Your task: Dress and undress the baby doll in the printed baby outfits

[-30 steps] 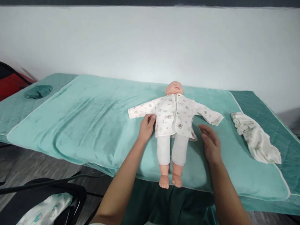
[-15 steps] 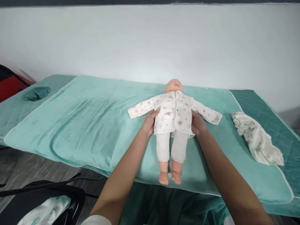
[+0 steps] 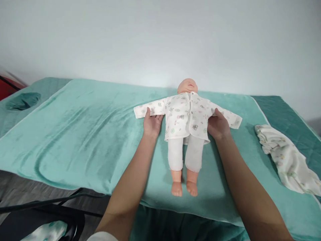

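A baby doll (image 3: 187, 86) lies on its back on the padded table, its arms spread. It wears a white printed jacket (image 3: 181, 115), fastened at the chest, and white leggings (image 3: 175, 154); its feet are bare. My left hand (image 3: 152, 126) is palm up beside the jacket, thumb over the sleeve and fingers at the sleeve's lower edge, spread apart. On the other side, my right hand (image 3: 219, 125) has its thumb on the sleeve near the armpit and its fingers curled under the cloth, partly hidden.
A crumpled white printed garment (image 3: 288, 160) lies at the right. The teal cover (image 3: 82, 134) is wrinkled left of the doll, and the table has a face hole (image 3: 23, 100) at far left. A white wall (image 3: 160, 40) stands behind. A black chair (image 3: 72, 217) with printed cloth is below left.
Both hands have slid up from the jacket's sides to the undersides of the sleeves. My left hand has moved off the torso and its fingers have spread. The view has shifted slightly.
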`<state>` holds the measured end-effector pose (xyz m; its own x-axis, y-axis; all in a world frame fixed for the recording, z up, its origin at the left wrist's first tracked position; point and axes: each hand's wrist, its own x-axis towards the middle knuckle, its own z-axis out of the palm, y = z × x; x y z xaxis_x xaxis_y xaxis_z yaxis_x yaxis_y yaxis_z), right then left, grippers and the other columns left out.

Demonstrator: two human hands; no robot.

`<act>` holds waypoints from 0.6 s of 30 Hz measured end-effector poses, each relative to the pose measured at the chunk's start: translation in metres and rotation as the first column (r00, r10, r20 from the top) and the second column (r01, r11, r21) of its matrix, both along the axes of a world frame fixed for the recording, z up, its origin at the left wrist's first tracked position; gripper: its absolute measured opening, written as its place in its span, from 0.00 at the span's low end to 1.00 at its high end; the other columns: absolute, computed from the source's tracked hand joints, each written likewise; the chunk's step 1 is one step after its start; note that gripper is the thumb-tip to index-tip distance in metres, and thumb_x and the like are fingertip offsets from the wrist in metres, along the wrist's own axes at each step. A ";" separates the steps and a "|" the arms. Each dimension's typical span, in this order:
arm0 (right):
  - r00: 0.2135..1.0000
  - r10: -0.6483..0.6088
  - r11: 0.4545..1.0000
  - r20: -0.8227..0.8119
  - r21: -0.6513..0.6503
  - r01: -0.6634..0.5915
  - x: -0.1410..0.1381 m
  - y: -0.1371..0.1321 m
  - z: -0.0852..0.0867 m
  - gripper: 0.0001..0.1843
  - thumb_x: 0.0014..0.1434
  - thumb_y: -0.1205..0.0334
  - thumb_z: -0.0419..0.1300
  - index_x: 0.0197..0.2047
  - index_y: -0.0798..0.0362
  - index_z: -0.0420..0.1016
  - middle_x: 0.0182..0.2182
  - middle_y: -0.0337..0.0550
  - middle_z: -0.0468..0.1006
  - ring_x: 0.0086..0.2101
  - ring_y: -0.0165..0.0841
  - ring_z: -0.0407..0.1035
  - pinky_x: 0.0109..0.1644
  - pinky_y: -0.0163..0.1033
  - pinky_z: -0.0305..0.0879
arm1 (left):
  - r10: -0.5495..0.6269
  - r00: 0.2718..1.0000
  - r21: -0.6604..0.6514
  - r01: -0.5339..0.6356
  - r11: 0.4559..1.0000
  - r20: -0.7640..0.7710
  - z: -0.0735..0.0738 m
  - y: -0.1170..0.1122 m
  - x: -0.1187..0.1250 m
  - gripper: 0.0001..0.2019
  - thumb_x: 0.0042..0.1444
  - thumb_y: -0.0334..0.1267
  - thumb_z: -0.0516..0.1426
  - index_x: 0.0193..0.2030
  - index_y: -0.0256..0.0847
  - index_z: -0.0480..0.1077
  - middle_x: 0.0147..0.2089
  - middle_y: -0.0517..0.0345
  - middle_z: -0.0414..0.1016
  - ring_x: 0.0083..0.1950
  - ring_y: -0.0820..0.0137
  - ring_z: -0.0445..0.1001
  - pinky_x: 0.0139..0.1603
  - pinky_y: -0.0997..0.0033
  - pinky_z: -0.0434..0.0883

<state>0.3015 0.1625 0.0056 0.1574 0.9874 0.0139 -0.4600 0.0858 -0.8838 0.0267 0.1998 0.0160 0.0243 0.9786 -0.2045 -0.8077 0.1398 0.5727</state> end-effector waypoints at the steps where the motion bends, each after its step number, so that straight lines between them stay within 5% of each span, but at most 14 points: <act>1: 0.999 -0.033 0.999 -0.014 0.012 0.034 0.007 0.000 -0.002 0.15 0.63 0.47 0.59 0.45 0.48 0.75 0.49 0.49 0.80 0.58 0.47 0.71 0.61 0.61 0.73 | 0.062 0.998 -0.007 -0.061 0.998 0.013 0.000 0.004 -0.005 0.20 0.71 0.47 0.50 0.61 0.37 0.68 0.66 0.44 0.73 0.66 0.62 0.74 0.66 0.61 0.75; 6: 0.952 -0.228 0.973 -0.205 -0.082 0.215 0.041 -0.014 -0.006 0.05 0.60 0.58 0.59 0.38 0.49 0.74 0.43 0.49 0.81 0.54 0.41 0.74 0.61 0.52 0.75 | 0.197 0.980 -0.054 -0.195 0.979 0.023 -0.002 0.017 -0.022 0.20 0.73 0.38 0.44 0.66 0.37 0.64 0.61 0.42 0.77 0.64 0.66 0.76 0.64 0.61 0.76; 10: 0.888 -0.393 0.919 -0.238 -0.096 0.381 0.067 -0.039 -0.003 0.07 0.58 0.64 0.55 0.39 0.49 0.73 0.47 0.49 0.79 0.53 0.36 0.75 0.61 0.48 0.74 | 0.379 0.916 0.026 -0.379 0.925 -0.132 -0.006 0.012 -0.023 0.20 0.73 0.39 0.44 0.66 0.39 0.63 0.63 0.44 0.76 0.65 0.70 0.76 0.65 0.68 0.74; 14: 0.784 -0.605 0.796 -0.141 -0.123 0.592 0.081 -0.072 -0.007 0.09 0.52 0.67 0.58 0.38 0.46 0.70 0.49 0.49 0.78 0.51 0.35 0.77 0.63 0.45 0.72 | 0.528 0.722 0.182 -0.504 0.844 -0.447 -0.011 -0.016 -0.019 0.23 0.69 0.38 0.52 0.70 0.45 0.56 0.76 0.49 0.57 0.75 0.74 0.61 0.74 0.73 0.62; 18: 0.727 -0.686 0.728 -0.016 -0.034 0.685 0.058 -0.117 -0.015 0.24 0.48 0.70 0.66 0.49 0.46 0.71 0.53 0.45 0.78 0.53 0.34 0.75 0.64 0.44 0.69 | 0.561 0.509 0.438 -0.350 0.828 -0.653 -0.009 -0.057 -0.015 0.25 0.67 0.39 0.55 0.70 0.48 0.56 0.79 0.53 0.51 0.79 0.72 0.51 0.78 0.69 0.52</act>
